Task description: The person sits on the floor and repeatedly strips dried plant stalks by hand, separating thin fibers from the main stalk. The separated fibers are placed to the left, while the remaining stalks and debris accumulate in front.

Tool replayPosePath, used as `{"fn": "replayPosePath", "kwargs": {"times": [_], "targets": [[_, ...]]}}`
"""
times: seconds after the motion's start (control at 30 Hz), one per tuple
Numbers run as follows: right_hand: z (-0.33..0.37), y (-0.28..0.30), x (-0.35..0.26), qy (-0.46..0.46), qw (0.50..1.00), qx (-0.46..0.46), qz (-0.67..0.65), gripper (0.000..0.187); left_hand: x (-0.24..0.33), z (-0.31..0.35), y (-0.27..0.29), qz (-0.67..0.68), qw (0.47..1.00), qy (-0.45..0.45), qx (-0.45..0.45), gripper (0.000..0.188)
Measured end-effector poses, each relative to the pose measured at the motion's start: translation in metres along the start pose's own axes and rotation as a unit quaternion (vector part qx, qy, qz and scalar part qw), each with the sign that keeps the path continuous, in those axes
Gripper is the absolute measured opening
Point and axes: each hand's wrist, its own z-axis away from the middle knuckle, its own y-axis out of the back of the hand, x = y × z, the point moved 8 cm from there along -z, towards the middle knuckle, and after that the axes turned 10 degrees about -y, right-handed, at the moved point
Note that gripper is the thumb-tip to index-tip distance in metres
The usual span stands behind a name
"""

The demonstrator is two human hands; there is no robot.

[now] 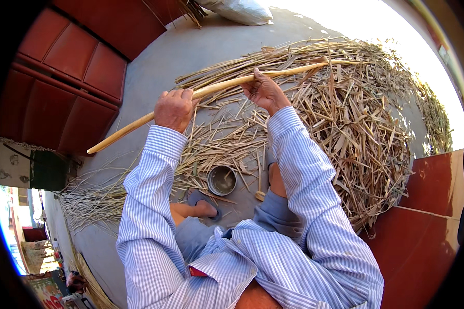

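Observation:
A long, pale wooden stick (222,86) lies slantwise across both my hands, its lower end to the left and its thin end up to the right. My left hand (174,109) is wrapped round its thicker part, knuckles up. Farther along, my right hand (267,95) grips the stick between thumb and fingers. Below them, loose dry stalks (216,147) litter the floor. Between my feet stands a round metal bowl (234,180); a little liquid seems to be at its bottom.
A big heap of dry leaves and husks (355,129) spreads to the right, with long stalks (232,67) along its far edge. Thin twigs (95,201) lie at left. Red padded furniture (82,62) stands far left, a white sack (242,11) at the back, a red panel (412,252) lower right.

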Motion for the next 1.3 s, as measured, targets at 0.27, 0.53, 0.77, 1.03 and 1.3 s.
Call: {"fn": "replayPosePath", "kwargs": {"times": [0.27,0.53,0.77,1.03,1.3], "targets": [[-0.001,0.029,-0.029,0.112,0.985,0.047,-0.119,0.023,-0.005,-0.022,-0.03,-0.11,0.982,0.039,-0.152,0.003],[0.013,-0.004,-0.01,0.076,0.996,0.031,-0.019,0.024,0.018,-0.041,-0.016,-0.052,0.998,-0.033,-0.019,0.041],[0.015,0.057,-0.035,0.099,0.98,0.161,-0.061,0.023,0.015,-0.019,0.001,-0.012,0.999,-0.044,-0.027,0.04],[0.026,0.008,-0.031,0.139,0.989,0.058,-0.001,0.016,-0.057,-0.016,-0.011,0.152,0.967,0.086,-0.187,0.067],[0.054,-0.045,-0.036,0.204,0.975,-0.084,0.01,0.019,-0.113,0.04,-0.068,0.411,0.82,0.259,-0.303,0.066]]}}
